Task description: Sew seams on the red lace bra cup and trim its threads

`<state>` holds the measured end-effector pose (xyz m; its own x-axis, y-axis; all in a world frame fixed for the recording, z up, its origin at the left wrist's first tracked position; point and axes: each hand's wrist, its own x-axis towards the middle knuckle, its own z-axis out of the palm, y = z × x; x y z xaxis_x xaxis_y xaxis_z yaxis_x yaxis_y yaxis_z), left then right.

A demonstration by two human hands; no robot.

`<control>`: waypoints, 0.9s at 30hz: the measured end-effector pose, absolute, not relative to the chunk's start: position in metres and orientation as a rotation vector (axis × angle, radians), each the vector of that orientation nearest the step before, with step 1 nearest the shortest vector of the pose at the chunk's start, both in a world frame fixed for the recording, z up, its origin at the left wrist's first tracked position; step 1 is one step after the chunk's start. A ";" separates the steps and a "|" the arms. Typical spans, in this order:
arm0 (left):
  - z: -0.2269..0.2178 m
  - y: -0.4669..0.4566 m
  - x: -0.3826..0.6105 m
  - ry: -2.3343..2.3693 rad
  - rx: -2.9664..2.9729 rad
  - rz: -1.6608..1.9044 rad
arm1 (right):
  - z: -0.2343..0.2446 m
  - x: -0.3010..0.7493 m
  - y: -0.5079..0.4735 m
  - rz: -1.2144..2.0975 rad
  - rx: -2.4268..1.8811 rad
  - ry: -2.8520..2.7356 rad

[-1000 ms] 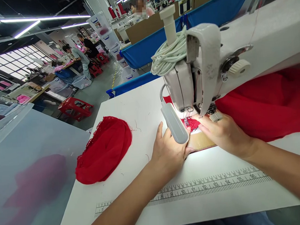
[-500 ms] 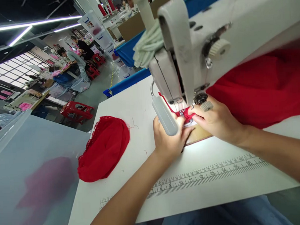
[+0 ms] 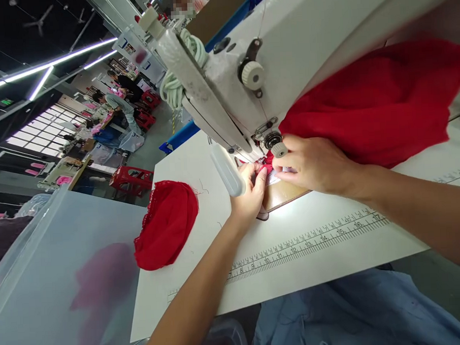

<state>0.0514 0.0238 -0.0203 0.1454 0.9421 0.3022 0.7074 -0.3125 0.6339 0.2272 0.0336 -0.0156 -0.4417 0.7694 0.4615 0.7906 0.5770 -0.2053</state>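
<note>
A white sewing machine [image 3: 226, 86] stands over the table, its needle area largely hidden by its head and a small lamp [image 3: 227, 170]. Just under the presser foot lies a narrow piece of red fabric [image 3: 267, 163]. My left hand [image 3: 249, 192] is closed at the left of the foot, thumb and finger pinching that fabric. From the right, my right hand [image 3: 313, 164] reaches in below the tension knob, fingers bent together at the fabric's right edge; its fingertips are partly hidden. Behind the right hand spreads a large red cloth [image 3: 379, 105].
A folded red piece with a lacy edge [image 3: 167, 223] lies on the white table [image 3: 202, 245], loose threads beside it. Printed ruler marks [image 3: 302, 250] run along the front. A translucent bin [image 3: 66, 271] stands at left. Red stools [image 3: 129, 181] and people are farther off.
The view has shifted, bringing the machine head leftward in the picture. My right fingertips have moved slightly apart from my left ones, and the left hand still pinches the fabric.
</note>
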 end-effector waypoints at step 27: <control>-0.008 0.016 0.038 1.484 2.614 0.733 | -0.010 0.222 0.032 -0.742 -0.683 -2.284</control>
